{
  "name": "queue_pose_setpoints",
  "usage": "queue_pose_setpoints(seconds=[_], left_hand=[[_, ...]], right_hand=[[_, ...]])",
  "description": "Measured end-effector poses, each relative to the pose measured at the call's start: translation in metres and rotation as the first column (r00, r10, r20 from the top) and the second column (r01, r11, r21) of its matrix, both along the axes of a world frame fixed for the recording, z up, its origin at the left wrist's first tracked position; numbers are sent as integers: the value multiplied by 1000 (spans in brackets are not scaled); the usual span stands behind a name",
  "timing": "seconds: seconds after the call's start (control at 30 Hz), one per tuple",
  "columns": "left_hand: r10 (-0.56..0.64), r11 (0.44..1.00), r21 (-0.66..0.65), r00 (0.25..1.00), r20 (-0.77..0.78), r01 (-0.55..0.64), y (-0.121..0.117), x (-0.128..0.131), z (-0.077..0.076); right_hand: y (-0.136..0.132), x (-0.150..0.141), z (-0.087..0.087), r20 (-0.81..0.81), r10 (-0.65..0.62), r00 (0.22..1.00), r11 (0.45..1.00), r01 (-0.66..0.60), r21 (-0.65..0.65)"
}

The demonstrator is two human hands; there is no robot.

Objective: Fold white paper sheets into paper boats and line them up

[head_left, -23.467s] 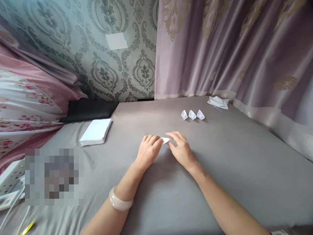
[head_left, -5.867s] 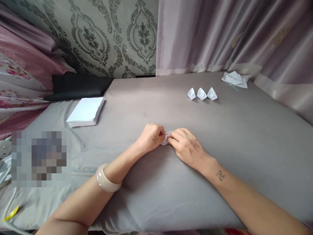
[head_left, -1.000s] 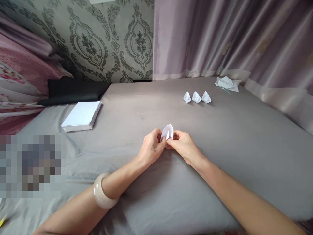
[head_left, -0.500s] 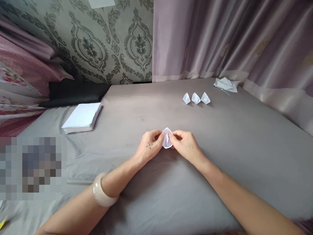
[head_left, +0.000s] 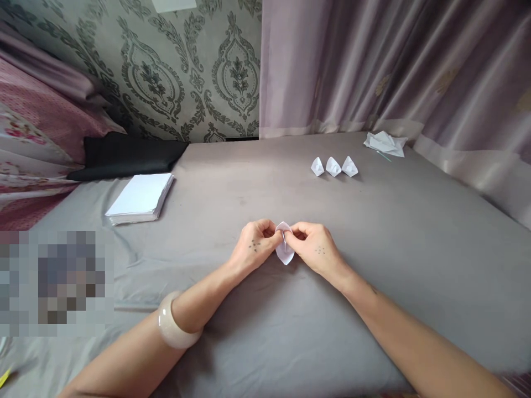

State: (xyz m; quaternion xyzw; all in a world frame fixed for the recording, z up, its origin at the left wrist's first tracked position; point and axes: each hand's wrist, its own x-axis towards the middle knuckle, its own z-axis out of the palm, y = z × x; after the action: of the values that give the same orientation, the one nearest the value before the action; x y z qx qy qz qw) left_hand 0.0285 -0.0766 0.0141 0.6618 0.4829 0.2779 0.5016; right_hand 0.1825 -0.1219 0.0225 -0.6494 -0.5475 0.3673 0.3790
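Observation:
A small white folded paper boat is pinched between both hands, over the middle of the grey cloth. My left hand grips its left side, with the thumb pressed into the opening and the other fingers curled behind. On the opposite side my right hand closes on the paper, its thumb meeting the left one at the centre fold. The paper's pointed ends show above and below the thumbs. Fingertips behind the paper are hidden. A pale bangle circles the left wrist.
Three white paper boats stand in a row at the back right. Beyond them lie loose folded papers by the curtain. A stack of white paper is at left, near a black cloth.
Both thumbs have pushed further into the paper's middle. The paper has turned or tilted, and its lower point now extends further down between the hands.

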Motion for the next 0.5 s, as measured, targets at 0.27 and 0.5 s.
queue_pose_setpoints(seconds=[0.27, 0.5], left_hand=[[-62, 998, 20, 998, -13, 62, -1, 2, 8], [134, 991, -21, 989, 57, -133, 7, 0, 5]], right_hand=[[2, 9, 6, 70, 105, 992, 994, -108, 29], [3, 6, 7, 192, -86, 978, 940, 16, 340]])
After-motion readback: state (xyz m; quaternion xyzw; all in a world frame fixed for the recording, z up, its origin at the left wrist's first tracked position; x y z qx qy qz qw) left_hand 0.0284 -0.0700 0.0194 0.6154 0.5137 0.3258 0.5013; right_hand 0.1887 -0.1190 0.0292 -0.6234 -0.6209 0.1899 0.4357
